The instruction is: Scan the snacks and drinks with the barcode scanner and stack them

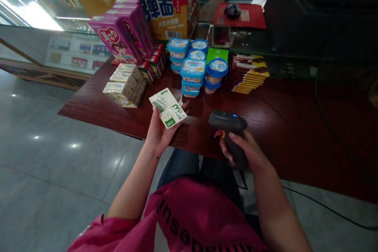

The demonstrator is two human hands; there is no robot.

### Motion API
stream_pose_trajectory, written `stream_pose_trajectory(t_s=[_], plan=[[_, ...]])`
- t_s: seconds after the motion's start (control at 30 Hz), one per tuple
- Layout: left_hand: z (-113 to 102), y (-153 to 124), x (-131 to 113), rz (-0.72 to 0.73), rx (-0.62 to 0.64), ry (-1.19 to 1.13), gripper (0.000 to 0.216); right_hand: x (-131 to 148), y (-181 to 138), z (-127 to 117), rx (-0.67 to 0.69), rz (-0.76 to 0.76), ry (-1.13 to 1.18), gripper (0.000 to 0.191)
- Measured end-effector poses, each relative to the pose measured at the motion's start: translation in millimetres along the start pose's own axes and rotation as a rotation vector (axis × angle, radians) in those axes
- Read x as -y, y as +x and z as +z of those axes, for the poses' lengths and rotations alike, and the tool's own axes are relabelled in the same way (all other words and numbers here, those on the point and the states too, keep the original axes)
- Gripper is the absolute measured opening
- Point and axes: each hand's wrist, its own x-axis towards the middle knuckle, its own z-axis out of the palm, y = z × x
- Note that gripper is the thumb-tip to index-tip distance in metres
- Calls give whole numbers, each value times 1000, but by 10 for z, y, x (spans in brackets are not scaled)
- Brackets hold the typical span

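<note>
My left hand (159, 128) grips a small white and green drink carton (167, 108), tilted above the front edge of the dark red wooden counter (280, 122). My right hand (243, 150) is wrapped round the handle of a black barcode scanner (228, 123), whose head with a blue light points left towards the carton. Several matching cartons (125, 84) lie stacked just left of the held one.
Purple boxes (125, 33) and red cartons (153, 65) stand at the back left before a big cardboard box (141, 0). Blue-lidded tubs (193, 69) and flat yellow-brown packs (249, 73) sit mid-counter. A mouse (233, 10) on a red pad and a dark monitor (319, 12) are behind.
</note>
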Motion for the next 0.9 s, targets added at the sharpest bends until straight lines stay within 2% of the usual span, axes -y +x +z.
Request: stream_pose_trajectory(t_s=[0.2,0.3,0.43,0.6,0.8,0.9], plan=[[11,147,104,-45,-126,-62,52,8,-24,6,31,-29,33,48],[-39,160,115,-73,-149,-65,49,-3,-22,-4,50,-41,40,44],[-131,172,134,-72,-111,41,47,-30,-12,-21,79,-61,29,43],[-192,182,182,-4,-31,219,57,-26,-29,-20,87,-7,-6,45],[-172,173,187,9,7,263,59,5,-44,-12,71,9,35,44],[-205,187,208,34,-28,268,57,-9,-47,-21,82,22,39,44]])
